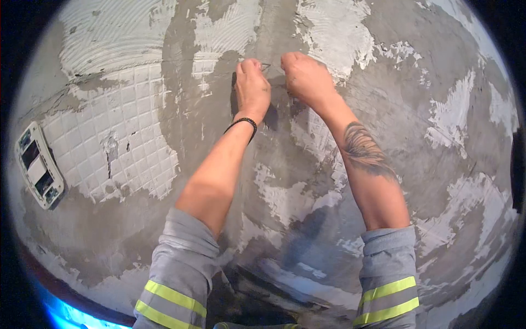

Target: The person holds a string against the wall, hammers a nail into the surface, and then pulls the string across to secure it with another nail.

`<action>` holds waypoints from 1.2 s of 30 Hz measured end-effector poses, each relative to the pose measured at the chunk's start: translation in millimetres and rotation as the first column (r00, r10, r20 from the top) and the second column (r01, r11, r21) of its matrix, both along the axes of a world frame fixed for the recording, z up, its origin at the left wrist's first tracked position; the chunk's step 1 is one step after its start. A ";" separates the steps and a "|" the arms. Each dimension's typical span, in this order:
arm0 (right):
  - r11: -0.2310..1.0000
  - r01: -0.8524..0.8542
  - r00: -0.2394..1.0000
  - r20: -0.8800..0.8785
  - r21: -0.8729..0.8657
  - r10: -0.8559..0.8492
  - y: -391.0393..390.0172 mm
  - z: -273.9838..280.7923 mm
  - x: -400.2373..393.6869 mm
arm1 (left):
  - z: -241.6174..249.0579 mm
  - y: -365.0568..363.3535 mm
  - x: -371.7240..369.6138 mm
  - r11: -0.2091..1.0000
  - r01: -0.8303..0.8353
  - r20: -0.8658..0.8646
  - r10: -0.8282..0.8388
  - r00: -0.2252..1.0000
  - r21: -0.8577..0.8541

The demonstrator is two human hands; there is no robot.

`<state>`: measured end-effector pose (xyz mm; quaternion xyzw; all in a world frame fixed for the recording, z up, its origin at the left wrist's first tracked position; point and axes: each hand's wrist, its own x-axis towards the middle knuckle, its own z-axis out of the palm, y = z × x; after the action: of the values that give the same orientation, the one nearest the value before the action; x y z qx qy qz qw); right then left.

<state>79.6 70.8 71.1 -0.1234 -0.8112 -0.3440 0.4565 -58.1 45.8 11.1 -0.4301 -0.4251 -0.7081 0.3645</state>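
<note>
Both my arms reach up against a rough grey surface [213, 123] with whitish patches. My left hand [253, 88], with a dark bracelet at the wrist, has its fingers pinched together near the top middle. A small thin dark item [266, 66] shows at its fingertips, too small to name. Just to the right, my right hand [307, 77] is closed with its knuckles up; whatever its fingertips hold, if anything, is hidden. A narrow gap separates the two hands.
A white frame-like device [39, 165] with dark openings lies against the surface at the far left. White grid-patterned patches [123, 129] spread beside it. A bright blue glow is at the lower left edge.
</note>
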 end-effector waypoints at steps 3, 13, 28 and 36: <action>0.999 0.037 0.999 0.025 -0.002 -0.037 -4.5 2.9 -11.7 | 1.7 -0.5 -6.3 0.996 -0.003 0.022 0.005 1.000 -0.084; 1.000 0.015 1.000 -0.001 -0.028 -0.015 -5.9 9.0 -23.7 | 9.1 6.6 -22.9 0.995 -0.020 -0.060 0.014 0.998 -0.101; 0.995 -0.004 0.999 0.045 -0.102 0.008 -4.9 11.5 -27.6 | 24.8 -4.5 -29.2 0.827 0.511 0.203 -0.472 0.858 -0.237; 0.961 -0.129 0.992 -0.021 -0.243 0.127 17.2 3.9 -24.8 | 18.0 -5.4 -36.6 0.250 0.966 0.296 -0.930 0.219 0.072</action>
<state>54.7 88.0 75.0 -0.1269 -0.8525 -0.2110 0.4612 -94.7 40.4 29.1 -0.5174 -0.1650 -0.8063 -0.2346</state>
